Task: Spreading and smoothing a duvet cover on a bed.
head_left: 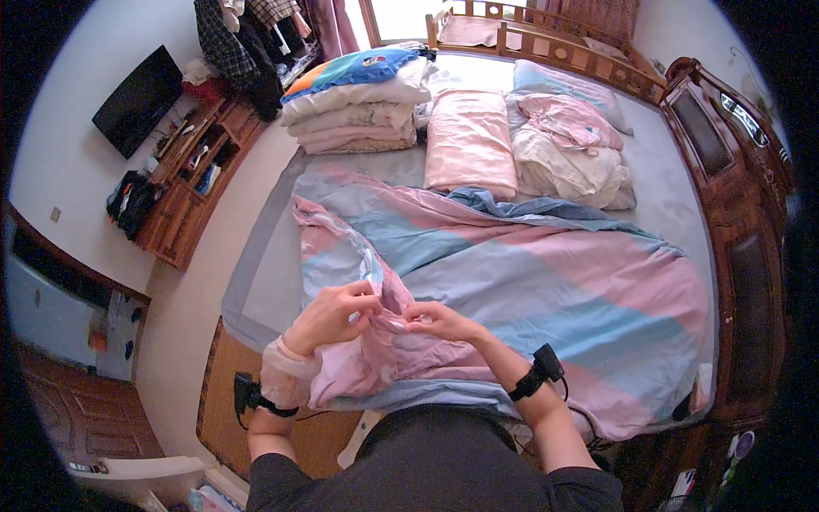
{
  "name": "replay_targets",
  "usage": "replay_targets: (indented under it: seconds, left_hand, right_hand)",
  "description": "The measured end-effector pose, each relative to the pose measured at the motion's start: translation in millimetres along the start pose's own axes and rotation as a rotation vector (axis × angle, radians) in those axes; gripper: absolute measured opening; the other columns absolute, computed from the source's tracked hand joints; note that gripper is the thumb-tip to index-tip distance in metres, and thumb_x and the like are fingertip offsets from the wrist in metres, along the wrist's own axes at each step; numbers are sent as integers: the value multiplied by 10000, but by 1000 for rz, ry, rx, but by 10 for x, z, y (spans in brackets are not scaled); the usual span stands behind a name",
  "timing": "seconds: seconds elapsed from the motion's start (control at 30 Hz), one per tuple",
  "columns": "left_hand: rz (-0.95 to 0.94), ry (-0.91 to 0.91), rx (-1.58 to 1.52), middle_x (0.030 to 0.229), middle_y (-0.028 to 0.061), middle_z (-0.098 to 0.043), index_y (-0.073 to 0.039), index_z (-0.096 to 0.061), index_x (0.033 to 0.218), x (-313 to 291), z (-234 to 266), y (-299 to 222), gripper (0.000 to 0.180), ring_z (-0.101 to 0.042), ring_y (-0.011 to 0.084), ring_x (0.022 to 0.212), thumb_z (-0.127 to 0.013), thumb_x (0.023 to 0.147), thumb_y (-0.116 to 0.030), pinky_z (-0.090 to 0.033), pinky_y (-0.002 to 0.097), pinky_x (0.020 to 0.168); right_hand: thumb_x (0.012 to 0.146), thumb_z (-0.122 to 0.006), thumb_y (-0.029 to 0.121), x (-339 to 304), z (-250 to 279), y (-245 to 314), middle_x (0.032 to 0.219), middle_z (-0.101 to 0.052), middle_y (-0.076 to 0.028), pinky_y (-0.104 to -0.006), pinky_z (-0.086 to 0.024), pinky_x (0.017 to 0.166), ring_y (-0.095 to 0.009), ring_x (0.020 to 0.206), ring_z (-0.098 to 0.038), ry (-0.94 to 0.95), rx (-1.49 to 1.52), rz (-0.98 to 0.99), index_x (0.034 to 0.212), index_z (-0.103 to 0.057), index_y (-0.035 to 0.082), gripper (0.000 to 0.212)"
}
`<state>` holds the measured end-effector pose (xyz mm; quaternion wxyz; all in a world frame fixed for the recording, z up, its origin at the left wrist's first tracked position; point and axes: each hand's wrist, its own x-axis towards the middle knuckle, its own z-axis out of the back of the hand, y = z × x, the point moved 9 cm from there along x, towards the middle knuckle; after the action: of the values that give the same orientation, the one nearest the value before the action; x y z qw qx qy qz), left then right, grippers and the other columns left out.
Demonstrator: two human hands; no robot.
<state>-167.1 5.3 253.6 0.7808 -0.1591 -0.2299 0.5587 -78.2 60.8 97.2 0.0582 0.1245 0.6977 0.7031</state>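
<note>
Two narrow grips, left hand [331, 316] and right hand [445, 323], pinch the bunched edge of a striped cover [503, 277] (probably so the slack cloth cannot slip), the rest spreading across the bed [670, 183].

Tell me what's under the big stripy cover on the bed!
The bed is under the striped cover; its grey top shows past the cover's left edge. Anything else beneath is hidden, so I can't tell.
</note>
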Motion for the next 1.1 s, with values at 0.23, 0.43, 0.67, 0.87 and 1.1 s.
replay_targets:
  seconds: [0.23, 0.43, 0.67, 0.87, 1.1]
  left_hand:
    - [34, 13, -34, 812, 75, -586, -84, -636, 800, -41, 12, 98, 109, -609, 274, 673, -620, 704, -34, -493, 378, 591]
    - [-43, 20, -21, 792, 78, -586, -52, -631, 774, -44, -31, 77, 77, -604, 224, 643, -652, 711, -13, -486, 320, 526]
    - [-32, -23, -106, 763, 60, -565, -58, -633, 751, -26, 46, 85, 99, -579, 193, 617, -642, 680, 10, -466, 295, 521]
    - [26, -52, -192, 750, 72, -561, -42, -613, 746, -30, 214, 126, 112, -585, 204, 618, -631, 662, 30, -468, 309, 522]
    - [-18, -160, -127, 717, 30, -546, -56, -642, 719, -42, 396, 194, 113, -531, 124, 572, -629, 658, 38, -414, 252, 485]
  right_hand:
    - [887, -652, 174, 107, 1, -135, 822, -600, 12, -273, -427, 674, -90, 766, -527, -10, 52, -89, 957, -655, 41, 151]
    - [811, -645, 85, 273, -47, 157, 790, -620, -94, -337, -455, 670, -208, 728, -576, -133, -442, 145, 828, -625, 14, 76]
    - [772, -663, 111, 322, 139, -369, 829, -606, -122, -356, -459, 682, -294, 764, -571, -217, -346, 23, 826, -592, 27, 122]
    - [784, -679, 69, 311, 175, -459, 751, -601, -66, -303, -458, 681, -151, 712, -559, -229, -389, 83, 785, -566, 27, 120]
    - [799, -682, 89, 328, 349, -658, 735, -613, -48, -301, -456, 669, -142, 723, -576, -384, -101, 22, 796, -580, 25, 120]
